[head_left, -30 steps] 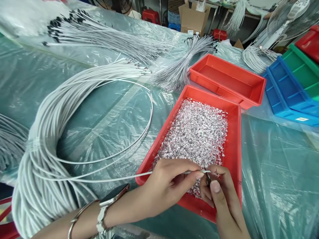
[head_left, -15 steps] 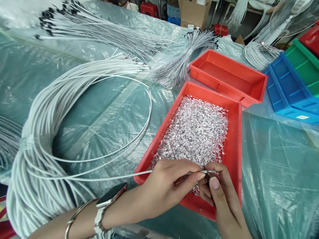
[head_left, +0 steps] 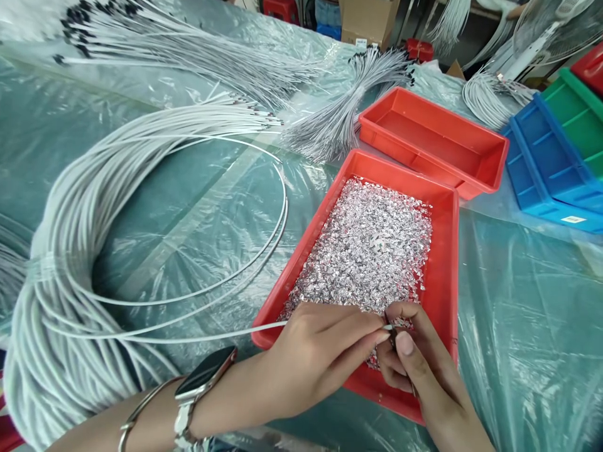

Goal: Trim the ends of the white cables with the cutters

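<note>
Over the red tray point(head_left: 447, 263) of tiny silver terminals point(head_left: 372, 251), the left hand point(head_left: 320, 351) pinches the thin, limp white wire point(head_left: 188, 339) right at its tip, where it stays steerable, while the right hand point(head_left: 419, 370) pinches one light, slippery terminal against it.

Left hand point(head_left: 320, 351): thumb and forefinger now farther along the white wire point(head_left: 188, 339), pinch closed right at its tip; less bare wire end shows toward 3 o'clock than a second ago.

Right hand point(head_left: 419, 364): fingertips drawn in closer against the left fingertips, the two hands now touching at the wire end.

Red tray of silver terminals point(head_left: 450, 263): sits slightly higher in view, toward 12 o'clock; camera tilt, tray itself not moved.
</note>
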`<state>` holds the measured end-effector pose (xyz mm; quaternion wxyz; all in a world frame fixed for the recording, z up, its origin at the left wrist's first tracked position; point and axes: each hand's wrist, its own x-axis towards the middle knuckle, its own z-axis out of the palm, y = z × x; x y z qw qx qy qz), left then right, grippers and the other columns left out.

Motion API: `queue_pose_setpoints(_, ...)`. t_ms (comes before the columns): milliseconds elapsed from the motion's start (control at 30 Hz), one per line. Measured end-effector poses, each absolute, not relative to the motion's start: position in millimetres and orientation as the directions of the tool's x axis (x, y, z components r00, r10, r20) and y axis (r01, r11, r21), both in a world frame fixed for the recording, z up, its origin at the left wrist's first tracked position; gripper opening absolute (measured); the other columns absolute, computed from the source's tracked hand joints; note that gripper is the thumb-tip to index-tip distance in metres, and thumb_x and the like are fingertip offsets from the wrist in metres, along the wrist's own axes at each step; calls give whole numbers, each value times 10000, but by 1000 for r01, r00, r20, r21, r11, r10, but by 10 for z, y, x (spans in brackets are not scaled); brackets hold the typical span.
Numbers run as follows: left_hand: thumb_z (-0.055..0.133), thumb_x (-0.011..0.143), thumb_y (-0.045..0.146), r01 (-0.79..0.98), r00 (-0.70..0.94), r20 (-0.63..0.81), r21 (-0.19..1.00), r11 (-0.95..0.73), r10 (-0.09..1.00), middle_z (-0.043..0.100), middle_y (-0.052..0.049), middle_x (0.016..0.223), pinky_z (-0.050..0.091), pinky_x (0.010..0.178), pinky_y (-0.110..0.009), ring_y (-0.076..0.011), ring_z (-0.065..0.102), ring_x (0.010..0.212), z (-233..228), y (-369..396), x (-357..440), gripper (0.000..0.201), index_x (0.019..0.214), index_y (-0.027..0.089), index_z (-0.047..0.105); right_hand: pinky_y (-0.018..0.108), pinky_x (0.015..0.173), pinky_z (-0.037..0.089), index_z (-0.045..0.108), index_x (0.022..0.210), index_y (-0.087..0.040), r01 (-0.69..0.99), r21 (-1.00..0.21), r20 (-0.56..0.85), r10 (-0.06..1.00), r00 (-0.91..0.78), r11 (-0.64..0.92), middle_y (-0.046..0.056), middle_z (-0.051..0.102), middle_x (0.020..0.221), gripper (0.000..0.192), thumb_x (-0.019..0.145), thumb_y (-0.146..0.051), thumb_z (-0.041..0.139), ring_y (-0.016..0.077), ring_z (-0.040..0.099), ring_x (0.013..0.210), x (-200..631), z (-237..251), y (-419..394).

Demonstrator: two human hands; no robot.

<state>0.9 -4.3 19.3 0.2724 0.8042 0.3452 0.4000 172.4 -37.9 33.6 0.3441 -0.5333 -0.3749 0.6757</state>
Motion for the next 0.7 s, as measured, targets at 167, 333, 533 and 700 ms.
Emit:
queue_pose_setpoints(167, 410, 1012, 147, 446, 468, 541, 538, -716, 698, 716, -49, 776, 501, 523, -242, -132, 663, 613, 206, -60, 20, 158, 984, 133, 564, 238, 537, 311, 544, 1021, -296, -111, -867, -464, 868, -177, -486, -66, 405, 644, 305, 910, -580, 552, 117, 319, 553, 1696, 340, -370)
queue_pose_setpoints(333, 412, 1012, 166, 433, 451, 523, 580, -690, 723, 702, -33, 767, 506, 532, -241, -129, 652, 608, 207, -88, 12, 155, 962, 162, 558, 235, 533, 343, 557, 1034, -327, -112, -894, -426, 900, -93, -435, -66, 426, 651, 261, 920, -562, 551, 119, 339, 541, 1646, 329, -436)
queue_pose_setpoints(533, 483, 977, 131, 266, 378, 433, 796, -544, 819, 692, -8, 803, 506, 620, -166, -80, 641, 658, 178, -99, -25, 88, 998, 169, 560, 347, 957, 445, 603, 1103, -342, 12, -941, -337, 941, -22, -337, 17, 604, 1089, 260, 932, -528, 543, 202, 566, 996, 1577, 241, -501)
queue_pose_setpoints(700, 519, 968, 143, 274, 345, 405, 819, -504, 847, 680, 8, 773, 488, 608, -177, -77, 621, 623, 178, -91, -18, 61, 982, 180, 564, 237, 709, 483, 639, 1051, -367, -61, -951, -305, 951, 43, -302, -32, 537, 793, 262, 878, -562, 615, 136, 507, 708, 1596, 291, -461)
